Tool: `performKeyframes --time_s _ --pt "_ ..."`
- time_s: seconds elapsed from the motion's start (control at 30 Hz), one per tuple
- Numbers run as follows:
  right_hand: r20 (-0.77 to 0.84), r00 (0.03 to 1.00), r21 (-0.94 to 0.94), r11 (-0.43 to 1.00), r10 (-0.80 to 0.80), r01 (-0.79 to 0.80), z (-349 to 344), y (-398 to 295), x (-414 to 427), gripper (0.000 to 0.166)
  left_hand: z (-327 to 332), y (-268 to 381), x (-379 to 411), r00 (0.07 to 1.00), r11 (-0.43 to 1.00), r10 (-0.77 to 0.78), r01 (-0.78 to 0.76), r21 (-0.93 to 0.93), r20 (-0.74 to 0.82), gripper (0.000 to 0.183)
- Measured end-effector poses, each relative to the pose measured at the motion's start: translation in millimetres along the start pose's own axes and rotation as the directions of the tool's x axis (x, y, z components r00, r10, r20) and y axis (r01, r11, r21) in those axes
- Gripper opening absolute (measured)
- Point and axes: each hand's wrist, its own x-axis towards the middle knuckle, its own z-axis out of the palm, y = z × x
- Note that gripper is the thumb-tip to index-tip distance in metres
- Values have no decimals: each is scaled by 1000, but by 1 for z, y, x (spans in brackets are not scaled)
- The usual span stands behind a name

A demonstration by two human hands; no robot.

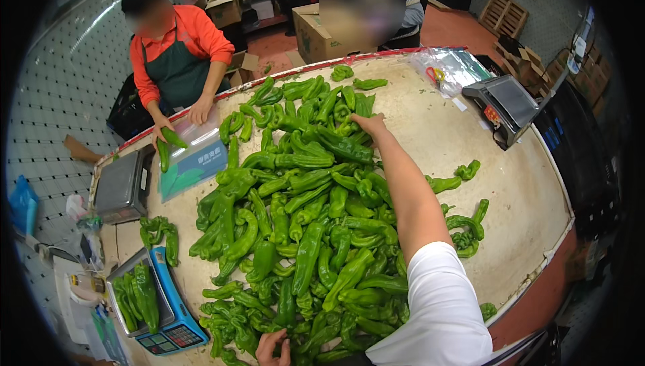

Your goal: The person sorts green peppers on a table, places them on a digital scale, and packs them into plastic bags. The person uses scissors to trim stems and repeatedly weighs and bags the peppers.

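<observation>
A large heap of green peppers (pixel 312 200) covers the middle of the table (pixel 514 179) before me. Stretched over the right side of the heap, my right hand (pixel 371 125) has its fingertips at a curled pepper (pixel 345 128) on the far part; whether they grip it is not clear. At the bottom rim of the view, my left hand (pixel 272 348) is partly cut off beside the heap's near edge. Its fingers are bent and apart, with no pepper visible between them. Several long peppers (pixel 136 295) lie on the blue digital scale (pixel 174 310) to my left.
Across the table, a person in an orange top (pixel 186 38) holds peppers (pixel 169 147) over a printed plastic bag (pixel 194 164). A grey scale (pixel 121 184) stands at left, another scale (pixel 504 104) at right. Scissors (pixel 436 75) lie near clear bags (pixel 453 66). Loose peppers (pixel 466 227) lie right of my arm.
</observation>
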Motion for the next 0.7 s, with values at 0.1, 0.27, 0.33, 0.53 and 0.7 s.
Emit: performKeyframes --time_s 0.1,0.27,0.33,0.53,0.7 --pt "69 995 94 992 73 -80 4 -28 -37 118 -2 -1 0 998 998 46 -45 39 -41 25" --pt "326 937 142 973 126 -180 -28 -4 3 106 0 1 2 997 997 65 -63 48 -52 26" --pt "384 920 183 970 82 -162 -26 -11 -2 98 0 -1 1 996 995 69 -66 69 -50 27" --pt "299 954 301 952 -40 -54 -16 -22 -26 70 -8 -2 4 992 975 116 -122 186 45 30" --pt "478 877 449 871 -44 -201 -8 -3 23 71 -10 -16 5 960 934 232 -265 239 157 32"
